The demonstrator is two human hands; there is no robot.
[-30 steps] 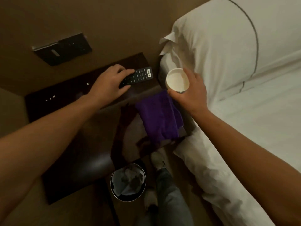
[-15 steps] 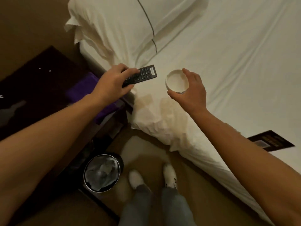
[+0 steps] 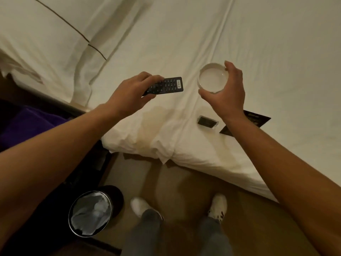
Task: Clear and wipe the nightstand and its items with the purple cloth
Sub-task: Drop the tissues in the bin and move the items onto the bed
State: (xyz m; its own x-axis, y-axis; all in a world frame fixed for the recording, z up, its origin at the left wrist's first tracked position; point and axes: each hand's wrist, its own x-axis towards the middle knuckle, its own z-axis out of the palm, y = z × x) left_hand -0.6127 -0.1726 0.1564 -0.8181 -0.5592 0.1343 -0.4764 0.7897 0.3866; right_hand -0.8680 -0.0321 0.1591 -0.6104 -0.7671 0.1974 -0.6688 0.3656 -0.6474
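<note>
- Over the white bed (image 3: 239,43), your two bare arms reach out side by side, each hand carrying something.
- Your left hand (image 3: 129,95) has its fingers and thumb closed around the near end of a black remote (image 3: 167,85); the remote's far end sticks out to the right, buttons up.
- Your right hand (image 3: 227,91) cups a round white dish (image 3: 212,78) from its right side, fingers curled over the rim, thumb under the near edge.
- On the sheet near your right wrist lie a small dark rectangular item (image 3: 207,121) and a dark card (image 3: 258,119), partly hidden by your forearm.
- The purple cloth (image 3: 31,121) sits at the far left on the dark nightstand (image 3: 11,108), mostly in shadow and well apart from both hands.
- A lined waste bin (image 3: 90,211) stands on the floor below it, just beside your left shoe (image 3: 140,206).
</note>
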